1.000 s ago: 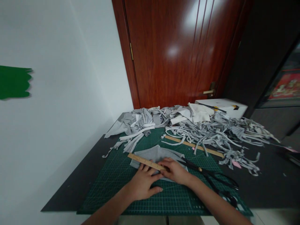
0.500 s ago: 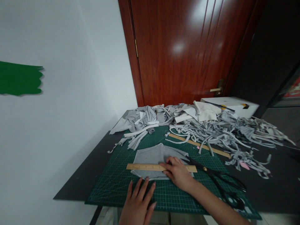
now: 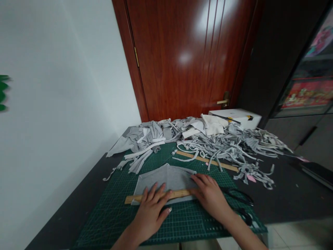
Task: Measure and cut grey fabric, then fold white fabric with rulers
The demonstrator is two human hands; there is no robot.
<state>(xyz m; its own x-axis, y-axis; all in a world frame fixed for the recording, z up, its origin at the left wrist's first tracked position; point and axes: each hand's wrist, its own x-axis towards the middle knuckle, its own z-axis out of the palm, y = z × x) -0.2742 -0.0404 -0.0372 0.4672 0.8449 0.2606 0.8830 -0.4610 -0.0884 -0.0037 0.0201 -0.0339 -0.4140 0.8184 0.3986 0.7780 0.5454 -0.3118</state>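
Observation:
A grey piece of cloth [image 3: 156,175] lies flat on the green cutting mat [image 3: 109,211], its far edge rising to a point. Across its near part runs a wooden ruler [image 3: 180,194], slightly tilted. My left hand [image 3: 152,208] rests flat over the ruler's left half, fingers spread, the fingertips on the cloth. At the ruler's right end is my right hand [image 3: 209,194], with its thumb at the ruler and its fingers stretched onto the cloth's right edge. Black scissors [image 3: 240,197] lie just right of that hand, which hides their blades.
Grey cloth strips [image 3: 231,149] and crumpled pieces [image 3: 148,135] are heaped along the back. A second wooden ruler [image 3: 208,160] lies before the strips. Behind stands a white box [image 3: 241,118]. A white wall [image 3: 65,139] borders the left, with a wooden door [image 3: 177,69] behind the table.
My left hand has moved from the mat's front onto the ruler and cloth. My right hand has shifted to the ruler's right end. The ruler now slants, and the view has turned right.

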